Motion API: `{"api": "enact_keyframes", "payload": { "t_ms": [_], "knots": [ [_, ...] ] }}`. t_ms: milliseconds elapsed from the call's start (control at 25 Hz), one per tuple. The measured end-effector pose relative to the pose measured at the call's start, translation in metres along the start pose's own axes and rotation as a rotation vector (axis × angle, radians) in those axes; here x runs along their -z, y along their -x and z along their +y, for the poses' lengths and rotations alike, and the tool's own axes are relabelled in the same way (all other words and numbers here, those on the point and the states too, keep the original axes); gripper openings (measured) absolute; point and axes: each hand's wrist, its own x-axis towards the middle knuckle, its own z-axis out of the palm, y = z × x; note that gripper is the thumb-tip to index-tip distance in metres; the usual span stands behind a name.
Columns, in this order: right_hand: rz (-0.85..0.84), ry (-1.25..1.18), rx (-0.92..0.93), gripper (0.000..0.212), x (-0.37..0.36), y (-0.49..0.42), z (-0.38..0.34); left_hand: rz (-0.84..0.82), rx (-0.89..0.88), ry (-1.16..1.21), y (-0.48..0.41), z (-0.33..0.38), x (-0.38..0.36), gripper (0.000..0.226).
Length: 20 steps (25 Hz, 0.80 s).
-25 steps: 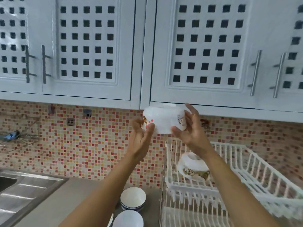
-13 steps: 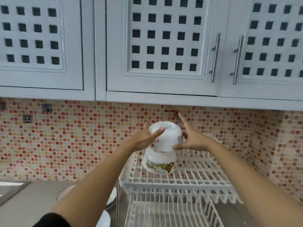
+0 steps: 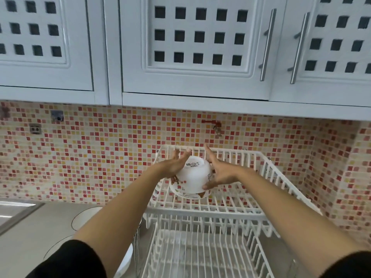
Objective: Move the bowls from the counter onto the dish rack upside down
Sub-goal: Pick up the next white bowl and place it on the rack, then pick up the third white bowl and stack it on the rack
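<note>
Head view: we cup an inverted bowl (image 3: pixel 193 175) between left hand (image 3: pixel 174 164) and right hand (image 3: pixel 217 173), stacking it on the racked bowl (image 3: pixel 188 194) directly beneath in the dish rack (image 3: pixel 236 209); counter bowls (image 3: pixel 85 218) remain.

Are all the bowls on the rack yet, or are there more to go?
Not yet. One patterned bowl already sits upside down on the white wire dish rack's top tier. The left hand and right hand are lowering a white bowl, bottom up, onto it. At least two white dishes remain on the grey counter.
</note>
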Motion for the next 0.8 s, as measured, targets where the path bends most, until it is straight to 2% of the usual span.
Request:
{"api": "enact_keyframes", "payload": {
  "t_ms": [120, 240, 440, 600, 800],
  "knots": [
    [-0.030, 0.006, -0.049, 0.148, 0.001, 0.000, -0.003, 0.014, 0.000, -0.028, 0.001, -0.001, -0.004, 0.078],
    [0.013, 0.086, -0.072, 0.145, 0.013, 0.003, -0.021, 0.140, -0.068, -0.061, 0.011, 0.007, 0.012, 0.075],
    [0.147, 0.102, 0.113, 0.120, 0.021, 0.004, -0.099, 0.415, -0.171, 0.008, 0.050, 0.001, 0.070, 0.069],
    [0.175, 0.096, 0.226, 0.104, -0.015, -0.028, -0.183, 0.618, -0.044, 0.047, 0.092, -0.048, 0.115, 0.068],
    [0.195, 0.038, 0.230, 0.081, -0.091, -0.076, -0.262, 0.613, 0.166, -0.001, 0.131, -0.136, 0.133, 0.067]
  ]
}}
